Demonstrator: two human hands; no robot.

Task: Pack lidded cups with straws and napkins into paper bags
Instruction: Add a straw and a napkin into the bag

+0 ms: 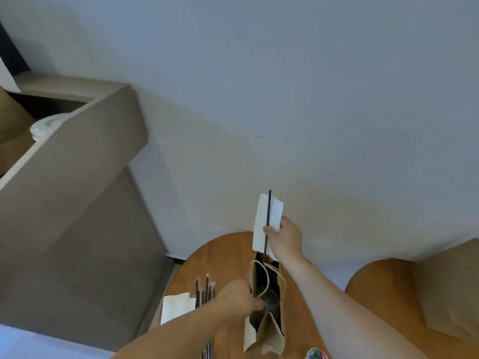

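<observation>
A brown paper bag (269, 330) stands open on the round wooden table (228, 250). Inside it I see the dark lid of a cup (270, 303). My left hand (239, 297) grips the bag's left rim and holds the mouth apart. Above the far end of the bag, my right hand (285, 235) pinches a white napkin (261, 224) and a black straw (267, 224) together; the straw's lower tip reaches down to the bag's opening.
More black straws (204, 290) and a stack of white napkins (176, 307) lie on the table left of the bag. A grey sofa arm (77, 164) rises at left, with a white lidded item (44, 126) behind it. A wooden chair (383, 281) stands at right.
</observation>
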